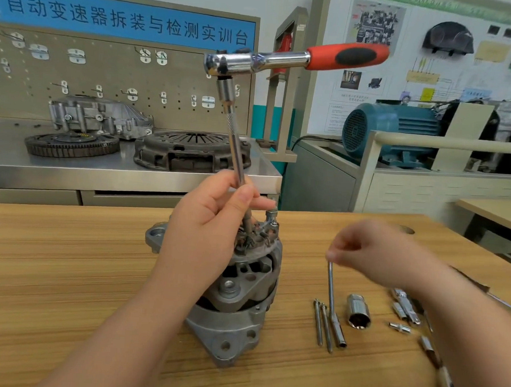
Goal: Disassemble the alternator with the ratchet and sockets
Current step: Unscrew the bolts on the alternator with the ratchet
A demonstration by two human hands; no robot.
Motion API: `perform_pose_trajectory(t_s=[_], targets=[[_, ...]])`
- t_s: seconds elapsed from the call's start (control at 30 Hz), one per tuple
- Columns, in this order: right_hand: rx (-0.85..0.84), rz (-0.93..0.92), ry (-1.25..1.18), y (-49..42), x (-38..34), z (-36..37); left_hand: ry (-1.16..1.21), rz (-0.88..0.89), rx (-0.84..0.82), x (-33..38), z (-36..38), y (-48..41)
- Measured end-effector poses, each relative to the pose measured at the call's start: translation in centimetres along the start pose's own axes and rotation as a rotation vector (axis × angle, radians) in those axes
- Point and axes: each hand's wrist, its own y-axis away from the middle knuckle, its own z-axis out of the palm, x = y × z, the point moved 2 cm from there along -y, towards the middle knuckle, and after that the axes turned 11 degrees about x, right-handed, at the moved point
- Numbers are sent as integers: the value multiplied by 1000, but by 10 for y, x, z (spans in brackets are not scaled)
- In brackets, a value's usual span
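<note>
The alternator (234,295) stands on end on the wooden surface (67,257) in front of me, its rear end up. My left hand (208,217) sits right over that top end, fingers curled round the lower part of the long extension bar (236,145), thumb pressed against it. The bar rises almost upright, leaning slightly left, to the ratchet (288,59), whose red handle juts out to the right with nothing holding it. My left forearm comes up from the lower left, across the front of the housing.

To the right, my right hand (372,252) hovers, blurred, fingertips pinched on the top of a long bolt (331,298) whose lower end meets the surface. Two more long bolts (321,324) lie just beside it, a large socket (359,315) nearby, and smaller sockets (405,307) further right.
</note>
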Motion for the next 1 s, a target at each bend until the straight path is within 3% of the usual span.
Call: perform_pose_trajectory(t_s=[0.2,0.53,0.63,0.73,0.8,0.9,1.0], targets=[[-211,123,137,-14,35,66,-13,8,9,-1,0,1],[-188,88,320,-18,33,85,-60,15,20,-1,-1,-1],[14,-8,113,-21,24,76,-57,1,19,0,-2,-3],[179,-134,-352,-25,7,60,-61,5,18,2,-4,-5],[94,-171,-541,-27,-7,57,-61,4,10,3,-7,-5],[-63,-245,-629,-25,-24,65,-35,3,12,5,-9,-7],[-23,-229,-642,-22,-25,64,-14,-1,36,7,-12,-7]])
